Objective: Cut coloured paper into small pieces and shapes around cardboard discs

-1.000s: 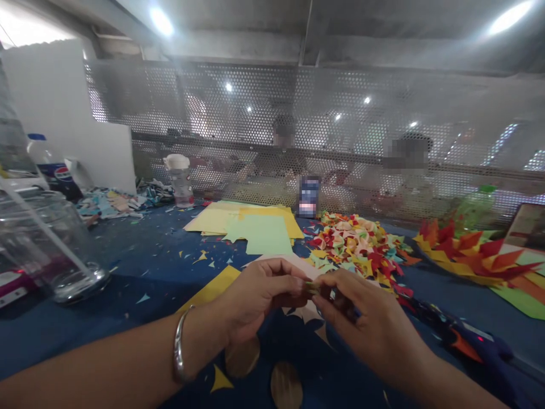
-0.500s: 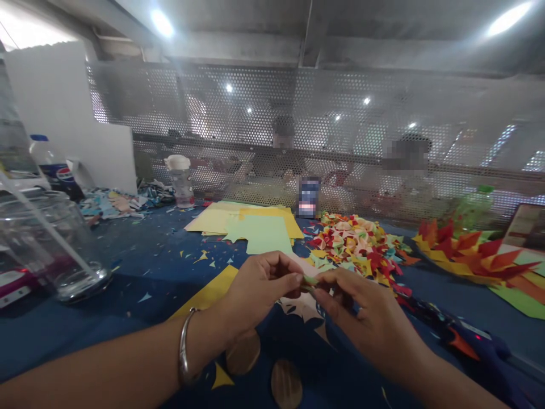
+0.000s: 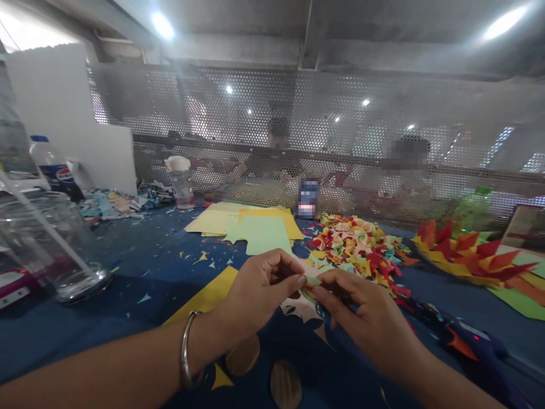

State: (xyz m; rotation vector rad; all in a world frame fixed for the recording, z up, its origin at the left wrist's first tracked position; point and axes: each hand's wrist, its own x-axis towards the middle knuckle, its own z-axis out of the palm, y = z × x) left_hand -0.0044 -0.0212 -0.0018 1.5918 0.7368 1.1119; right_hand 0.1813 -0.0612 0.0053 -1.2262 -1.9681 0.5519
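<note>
Between my two hands is a small pale green paper piece [image 3: 313,281], folded or curled, pinched at both sides. My left hand [image 3: 268,281], with a silver bangle at the wrist, grips its left side between thumb and fingers. On its right side the thumb and index finger of my right hand [image 3: 357,304] are closed. Just beneath them lies a pink paper sheet [image 3: 302,307] with a cut, jagged edge. Two round wooden discs [image 3: 286,383] and a yellow paper scrap [image 3: 222,376] rest on the blue cloth nearer to me.
Beyond my right hand sits a heap of small coloured paper pieces [image 3: 353,238]. Paper sheets [image 3: 264,230] lie ahead. A glue gun [image 3: 472,335] and a leaf-edged paper ring [image 3: 472,255] are right; a glass jar [image 3: 80,284] and a cola bottle [image 3: 59,170] stand left.
The green paper piece shows a little more between my fingertips, and its folds look more spread. Both hands stay almost in the same place.
</note>
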